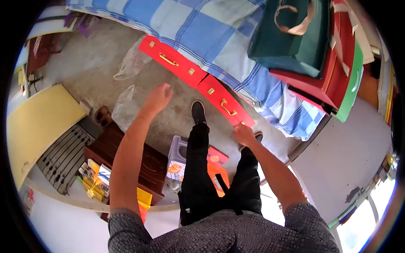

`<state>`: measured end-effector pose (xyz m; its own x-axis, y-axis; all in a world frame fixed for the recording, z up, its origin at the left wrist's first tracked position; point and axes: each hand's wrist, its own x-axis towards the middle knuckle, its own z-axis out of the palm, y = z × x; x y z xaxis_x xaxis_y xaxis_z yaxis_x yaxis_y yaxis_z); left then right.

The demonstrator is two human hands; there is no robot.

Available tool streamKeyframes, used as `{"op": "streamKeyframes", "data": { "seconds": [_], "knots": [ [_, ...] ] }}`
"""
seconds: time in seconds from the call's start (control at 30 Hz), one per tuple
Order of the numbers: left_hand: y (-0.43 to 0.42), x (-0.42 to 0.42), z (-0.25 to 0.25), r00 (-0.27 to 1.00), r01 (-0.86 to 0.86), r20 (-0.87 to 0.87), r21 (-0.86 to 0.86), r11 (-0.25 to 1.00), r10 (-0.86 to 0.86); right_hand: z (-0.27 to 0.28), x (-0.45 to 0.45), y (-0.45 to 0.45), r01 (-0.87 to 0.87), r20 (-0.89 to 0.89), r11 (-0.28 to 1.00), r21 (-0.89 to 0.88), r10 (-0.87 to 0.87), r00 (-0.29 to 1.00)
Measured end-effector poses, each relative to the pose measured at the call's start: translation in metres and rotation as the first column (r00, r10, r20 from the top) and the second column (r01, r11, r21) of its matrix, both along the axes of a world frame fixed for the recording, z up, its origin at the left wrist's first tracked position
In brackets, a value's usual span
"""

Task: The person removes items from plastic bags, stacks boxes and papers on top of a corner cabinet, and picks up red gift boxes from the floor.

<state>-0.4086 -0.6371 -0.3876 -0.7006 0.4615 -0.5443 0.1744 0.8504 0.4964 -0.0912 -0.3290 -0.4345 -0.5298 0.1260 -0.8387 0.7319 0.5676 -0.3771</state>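
Note:
Two red cases (173, 61) with gold latches and gold handles lie end to end along the edge of a bed. My right hand (244, 134) is at the near right end of the second red case (225, 103), its fingers closed at a gold latch (242, 123) there. The fingertips partly cover that latch. Over the concrete floor, apart from both cases, hovers my left hand (158, 99); its fingers are curled in and nothing shows in them.
A blue checked sheet (198, 25) covers the bed. On its right stand a green bag (291, 46) and red and green boxes (352, 80). Clear plastic bags (124, 107) lie on the floor left. Near my legs are a purple-grey stool (176, 154) and brown wooden furniture (149, 166).

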Motion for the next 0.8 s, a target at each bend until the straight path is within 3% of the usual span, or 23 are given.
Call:
{"op": "streamKeyframes", "data": {
  "seconds": [0.07, 0.17, 0.23, 0.3, 0.37, 0.43, 0.5, 0.57, 0.8],
  "knots": [
    [0.019, 0.007, -0.004, 0.989, -0.141, 0.049, 0.086, 0.986, 0.138, -0.021, -0.014, -0.009, -0.020, -0.017, 0.999, 0.032, 0.021, 1.000],
    [0.026, 0.054, -0.030, 0.967, -0.183, 0.188, 0.054, 0.982, 0.170, -0.048, -0.025, -0.028, -0.042, -0.010, 0.987, 0.155, 0.044, 0.999],
    [0.008, 0.114, -0.074, 0.944, -0.269, 0.231, 0.127, 0.955, 0.235, -0.053, -0.035, -0.037, -0.020, 0.019, 0.983, 0.184, 0.016, 1.000],
    [0.012, 0.157, -0.057, 0.901, -0.223, 0.374, -0.040, 0.974, 0.222, -0.061, -0.040, -0.045, -0.006, 0.036, 0.978, 0.209, -0.001, 0.999],
    [0.001, 0.213, -0.058, 0.867, -0.239, 0.450, -0.007, 0.971, 0.216, -0.073, -0.035, -0.054, -0.013, -0.127, 0.961, 0.275, 0.050, 0.991],
    [-0.008, 0.259, -0.045, 0.873, -0.232, 0.451, 0.042, 0.972, 0.189, -0.072, -0.039, -0.054, -0.030, -0.129, 0.955, 0.296, 0.071, 0.989],
    [-0.018, 0.298, -0.029, 0.980, -0.100, 0.189, 0.189, 0.977, 0.064, -0.068, -0.047, -0.050, -0.044, -0.138, 0.947, 0.318, 0.093, 0.986],
    [-0.013, 0.300, -0.003, 0.991, 0.017, 0.128, 0.204, 0.979, -0.044, -0.066, -0.055, -0.045, -0.049, -0.103, 0.949, 0.310, 0.085, 0.991],
    [-0.010, 0.304, 0.003, 0.998, -0.036, 0.061, 0.221, 0.975, 0.023, -0.075, -0.060, -0.037, -0.103, -0.052, 0.950, 0.296, 0.124, 0.991]
  ]
}}
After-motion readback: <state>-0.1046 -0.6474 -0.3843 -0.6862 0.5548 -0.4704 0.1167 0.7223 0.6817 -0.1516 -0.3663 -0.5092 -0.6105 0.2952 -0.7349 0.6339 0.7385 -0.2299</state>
